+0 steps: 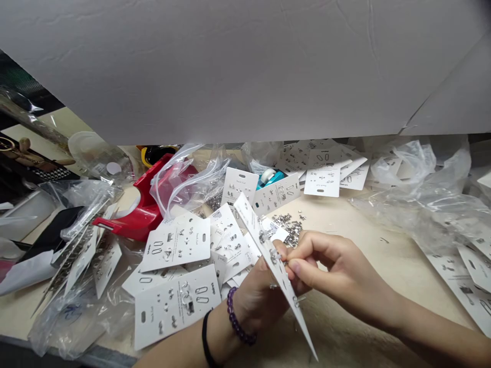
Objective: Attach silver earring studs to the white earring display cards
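An earring card [276, 263], white with small silver earrings through it, stands tilted nearly edge-on in front of me. My left hand [261, 291] grips it from behind and below, a purple bead bracelet and a black band on that wrist. On the card's right side, my right hand [333, 271] pinches with thumb and forefinger at its back face, close to the left fingertips. Whatever tiny piece sits in that pinch is too small to make out. Just beyond the hands lies a pile of small silver earring backs [289, 228].
Filled earring cards [174, 304] lie heaped at the left, with another stack [322, 176] at the back. A red plastic tool [141, 214], a teal tape dispenser [270, 178] and clear plastic bags [414, 204] surround the work area. A large white panel [245, 71] hangs across the top.
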`<state>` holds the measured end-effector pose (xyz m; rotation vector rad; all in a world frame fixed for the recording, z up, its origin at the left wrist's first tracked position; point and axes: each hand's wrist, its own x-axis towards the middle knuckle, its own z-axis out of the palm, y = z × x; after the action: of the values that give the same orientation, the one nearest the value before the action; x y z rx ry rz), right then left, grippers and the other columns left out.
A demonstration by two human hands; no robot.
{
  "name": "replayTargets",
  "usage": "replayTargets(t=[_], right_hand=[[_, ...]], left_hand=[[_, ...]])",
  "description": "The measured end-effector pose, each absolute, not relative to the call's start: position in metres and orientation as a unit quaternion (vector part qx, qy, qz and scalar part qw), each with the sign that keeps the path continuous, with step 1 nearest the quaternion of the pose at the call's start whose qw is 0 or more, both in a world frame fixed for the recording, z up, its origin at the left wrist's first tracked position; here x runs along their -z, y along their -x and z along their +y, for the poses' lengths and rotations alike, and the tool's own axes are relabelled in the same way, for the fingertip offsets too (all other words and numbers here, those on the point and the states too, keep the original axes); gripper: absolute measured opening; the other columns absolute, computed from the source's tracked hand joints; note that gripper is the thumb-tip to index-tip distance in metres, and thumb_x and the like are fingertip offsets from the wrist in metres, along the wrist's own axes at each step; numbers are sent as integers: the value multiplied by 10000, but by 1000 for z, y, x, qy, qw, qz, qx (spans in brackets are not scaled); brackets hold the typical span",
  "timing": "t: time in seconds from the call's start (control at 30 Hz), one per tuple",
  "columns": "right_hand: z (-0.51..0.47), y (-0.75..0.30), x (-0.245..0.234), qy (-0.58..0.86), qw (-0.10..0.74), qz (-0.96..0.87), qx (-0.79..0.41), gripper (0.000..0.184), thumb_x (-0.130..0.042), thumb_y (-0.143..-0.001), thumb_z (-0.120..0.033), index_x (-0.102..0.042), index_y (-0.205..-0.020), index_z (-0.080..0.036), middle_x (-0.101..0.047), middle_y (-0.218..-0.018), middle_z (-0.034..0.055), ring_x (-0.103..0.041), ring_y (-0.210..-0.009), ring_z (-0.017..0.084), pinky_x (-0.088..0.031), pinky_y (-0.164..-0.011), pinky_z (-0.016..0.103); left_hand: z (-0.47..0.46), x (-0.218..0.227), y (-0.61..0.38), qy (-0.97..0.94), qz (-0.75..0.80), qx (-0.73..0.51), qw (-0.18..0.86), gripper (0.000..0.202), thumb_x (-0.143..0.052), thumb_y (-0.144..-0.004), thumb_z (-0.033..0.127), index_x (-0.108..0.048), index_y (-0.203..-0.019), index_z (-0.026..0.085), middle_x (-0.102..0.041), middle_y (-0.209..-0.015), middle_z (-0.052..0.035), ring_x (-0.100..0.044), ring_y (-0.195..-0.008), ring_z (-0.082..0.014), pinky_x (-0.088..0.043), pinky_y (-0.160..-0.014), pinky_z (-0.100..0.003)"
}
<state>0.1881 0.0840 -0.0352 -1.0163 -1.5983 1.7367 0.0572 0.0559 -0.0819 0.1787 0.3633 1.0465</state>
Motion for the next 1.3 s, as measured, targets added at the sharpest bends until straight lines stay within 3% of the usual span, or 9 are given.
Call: replayTargets(t=[0.2, 0.4, 0.53, 0.73, 0.9, 1.03, 1.17, 1.3], right_hand=[[92, -190, 33, 389, 243, -565, -686, 101, -561, -776, -167, -555, -678, -144, -620, -655, -3, -579, -600, 89, -497, -558, 197], [95, -192, 26, 399, 273, -662, -572, 102, -551, -781, -167, -632, -722, -158, -614, -741, 14, -557, -634, 93, -473, -534, 188], [95, -194, 24, 407, 242, -663, -580, 102, -526, -772, -138, -603, -707, -159, -587, -675, -3, -521, -581, 85, -427, -494, 185], [94, -195, 21, 388, 213, -637, -631, 98, -514, -768, -117, -570, -695, -151, -549, -623, -21, -509, -558, 76, -417, -500, 183], [91, -196, 23, 376, 228, -673, -595, 134, -510, -752, -73, -539, -642, -145, -574, -688, -17, -484, -577, 70, -388, -516, 186], [89, -195, 31, 366, 243, -686, -581, 130, -503, -743, -49, -526, -660, -146, -586, -755, -9, -475, -588, 66, -395, -537, 182], [88, -192, 38, 360, 259, -684, -579, 114, -499, -766, -61, -533, -704, -151, -587, -779, -5, -508, -602, 65, -414, -544, 172], [97, -200, 28, 327, 230, -721, -566, 97, -509, -825, -147, -574, -754, -156, -607, -809, 0, -543, -665, 81, -442, -601, 188]], left_hand=[[60, 91, -55, -116, 206, -484, 843, 251, -728, -572, 146, -576, -769, 178, -546, -665, 31, -531, -679, -95, -423, -669, -234], [58, 93, -50, -71, 190, -469, 860, 196, -680, -650, 153, -569, -808, 186, -564, -687, 40, -548, -729, -92, -428, -769, -275], [57, 90, -51, -92, 198, -451, 865, 321, -731, -596, 193, -575, -876, 177, -581, -735, 28, -542, -685, -84, -432, -738, -253], [56, 88, -53, -106, 182, -441, 872, 253, -743, -577, 216, -525, -695, 166, -521, -671, 25, -478, -592, -78, -418, -608, -225], [54, 93, -56, -111, 177, -466, 860, 271, -727, -566, 167, -471, -654, 175, -488, -628, 33, -478, -566, -86, -394, -527, -205], [53, 97, -55, -98, 181, -458, 865, 251, -692, -587, 118, -460, -667, 169, -469, -598, 38, -484, -544, -81, -417, -536, -210], [53, 100, -53, -67, 156, -458, 873, 211, -658, -614, 82, -479, -689, 166, -513, -703, 15, -506, -619, -89, -438, -573, -218], [53, 95, -54, -47, 132, -458, 878, 161, -654, -640, 80, -547, -712, 177, -490, -676, 25, -484, -613, -76, -436, -581, -210]])
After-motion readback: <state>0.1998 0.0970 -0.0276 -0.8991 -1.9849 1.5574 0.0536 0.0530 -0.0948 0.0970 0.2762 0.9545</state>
